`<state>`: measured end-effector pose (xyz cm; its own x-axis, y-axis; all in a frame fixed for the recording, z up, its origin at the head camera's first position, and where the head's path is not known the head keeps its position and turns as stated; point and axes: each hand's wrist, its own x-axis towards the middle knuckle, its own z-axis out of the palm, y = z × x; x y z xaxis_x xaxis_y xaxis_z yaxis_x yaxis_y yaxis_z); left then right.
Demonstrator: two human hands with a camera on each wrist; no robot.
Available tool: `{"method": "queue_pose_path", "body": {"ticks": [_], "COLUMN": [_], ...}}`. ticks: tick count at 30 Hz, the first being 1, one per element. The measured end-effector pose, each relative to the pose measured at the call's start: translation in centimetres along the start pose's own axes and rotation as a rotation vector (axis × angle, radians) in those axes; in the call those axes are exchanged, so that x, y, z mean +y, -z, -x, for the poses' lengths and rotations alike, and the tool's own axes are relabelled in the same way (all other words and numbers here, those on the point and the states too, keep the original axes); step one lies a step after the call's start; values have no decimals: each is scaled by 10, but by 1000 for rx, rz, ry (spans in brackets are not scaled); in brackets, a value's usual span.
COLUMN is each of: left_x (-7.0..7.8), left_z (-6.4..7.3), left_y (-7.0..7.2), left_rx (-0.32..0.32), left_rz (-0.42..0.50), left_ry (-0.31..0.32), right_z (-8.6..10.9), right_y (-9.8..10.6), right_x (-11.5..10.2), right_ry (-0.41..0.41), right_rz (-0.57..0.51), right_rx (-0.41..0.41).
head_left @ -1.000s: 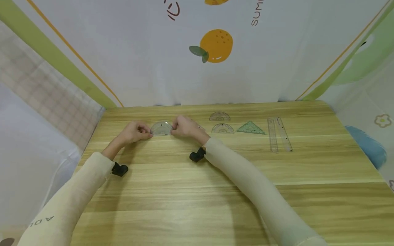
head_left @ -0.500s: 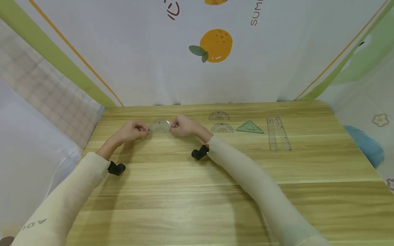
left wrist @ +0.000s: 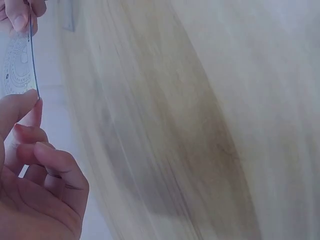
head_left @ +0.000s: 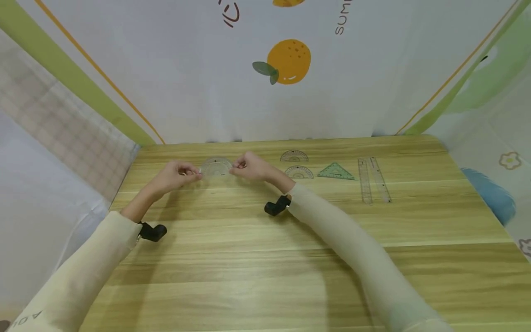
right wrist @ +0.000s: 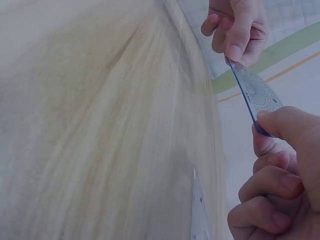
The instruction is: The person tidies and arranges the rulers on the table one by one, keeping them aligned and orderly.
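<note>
Clear protractor (head_left: 217,167): up around the surface's (head_left: 232,267) 11 o'clock | left hand (head_left: 176,176) pinching its 9 o'clock corner, right hand (head_left: 252,167) its 3 | two more protractors (head_left: 299,173), green set square (head_left: 335,173), clear rulers (head_left: 365,182) lying off toward 3 o'clock

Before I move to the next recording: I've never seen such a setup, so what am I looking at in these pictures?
No machine here, just a person's bare left hand and right hand. The wide picture comes from a head-worn camera; the two closer ones from small black cameras on the wrists. Both hands pinch a clear, half-round plastic protractor, one at each end. On the wood-grained table lie two more clear, half-round protractors, a green triangular set square and two clear straight rulers.
</note>
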<state>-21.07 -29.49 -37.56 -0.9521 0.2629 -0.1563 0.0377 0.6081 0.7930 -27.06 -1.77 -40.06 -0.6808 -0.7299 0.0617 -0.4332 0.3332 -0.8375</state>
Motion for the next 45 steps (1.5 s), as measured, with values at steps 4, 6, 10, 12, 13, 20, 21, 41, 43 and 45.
{"method": "queue_pose_path", "body": {"ticks": [4,6,10,12,13,20,21,41,43,45], "left_x": [1,1,2,3,4,10,10,26,28,30], "left_z": [2,3,4,6,7,11,11,17,18,20], "left_y": [-1,-2,-4,-5,-6,-9,-9,-21,-22,-23], "left_rx": [3,7,22,25,27,26,26,-11,-18,-23], "left_rz": [49,67,76,78,78,78,71,48,57,64], "left_ry": [3,-3,-22,-36,-43,-53,-50,-33,-32,-32], "right_z": [4,6,8,9,10,16,17,41,43,46], "right_y": [2,2,3,4,5,10,11,18,19,20], "right_x": [1,3,4,4,3,0,0,3,3,2], "right_ry": [5,6,9,-1,-8,-9,-4,51,39,27], "right_rz": [-28,-47,-74,-79,-78,-72,-75,-68,-60,-58], "right_rx": [7,9,11,10,8,-6,-6,-5,-9,-14]}}
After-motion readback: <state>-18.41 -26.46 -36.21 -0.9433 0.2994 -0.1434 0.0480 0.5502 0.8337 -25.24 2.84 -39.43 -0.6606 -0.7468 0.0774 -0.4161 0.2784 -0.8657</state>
